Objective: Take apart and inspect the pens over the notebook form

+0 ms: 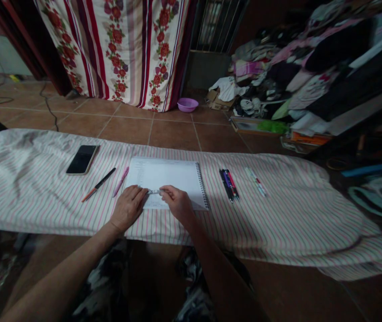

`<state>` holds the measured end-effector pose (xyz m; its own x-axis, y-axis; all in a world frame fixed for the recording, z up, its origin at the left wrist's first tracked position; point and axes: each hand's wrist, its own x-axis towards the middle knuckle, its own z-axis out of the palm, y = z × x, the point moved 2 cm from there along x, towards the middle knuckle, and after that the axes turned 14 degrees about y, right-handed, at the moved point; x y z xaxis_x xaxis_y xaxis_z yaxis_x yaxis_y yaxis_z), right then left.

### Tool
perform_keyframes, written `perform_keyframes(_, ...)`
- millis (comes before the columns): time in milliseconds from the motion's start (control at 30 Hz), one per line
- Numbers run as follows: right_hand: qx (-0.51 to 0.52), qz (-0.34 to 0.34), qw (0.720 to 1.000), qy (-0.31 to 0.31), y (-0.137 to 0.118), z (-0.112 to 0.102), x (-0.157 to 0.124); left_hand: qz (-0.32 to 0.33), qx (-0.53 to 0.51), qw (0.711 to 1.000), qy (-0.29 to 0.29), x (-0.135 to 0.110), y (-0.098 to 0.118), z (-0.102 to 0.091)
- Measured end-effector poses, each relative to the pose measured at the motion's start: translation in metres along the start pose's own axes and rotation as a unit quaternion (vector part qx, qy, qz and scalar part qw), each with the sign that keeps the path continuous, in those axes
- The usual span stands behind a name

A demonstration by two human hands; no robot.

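R hand [179,203] pinches R end of a slim whitish pen [154,192] btwn thumb & fingers; L hand [128,208] lies palm-down w/ fingertips at pen's L end, can't tell if gripping; pen's over near part of spiral notebook [174,174], coil on R; just L of notebook, pink pen [120,181], then orange-&-black pen [98,184], phone [82,159] beyond on far L; R of notebook, bunch of pens [229,184], then patterned white pen [256,182]; all on striped cloth [294,214].
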<state>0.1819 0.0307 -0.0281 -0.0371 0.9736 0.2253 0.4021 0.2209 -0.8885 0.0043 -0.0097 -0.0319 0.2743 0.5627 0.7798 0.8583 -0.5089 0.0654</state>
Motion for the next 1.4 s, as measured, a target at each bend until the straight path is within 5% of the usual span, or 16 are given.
perform_keyframes(1400,0.008,-0.009,1.000,0.010,-0.0001,-0.0005,0.0002,-0.002,0.003,1.000,-0.002,0.0004,0.0001,-0.0004)
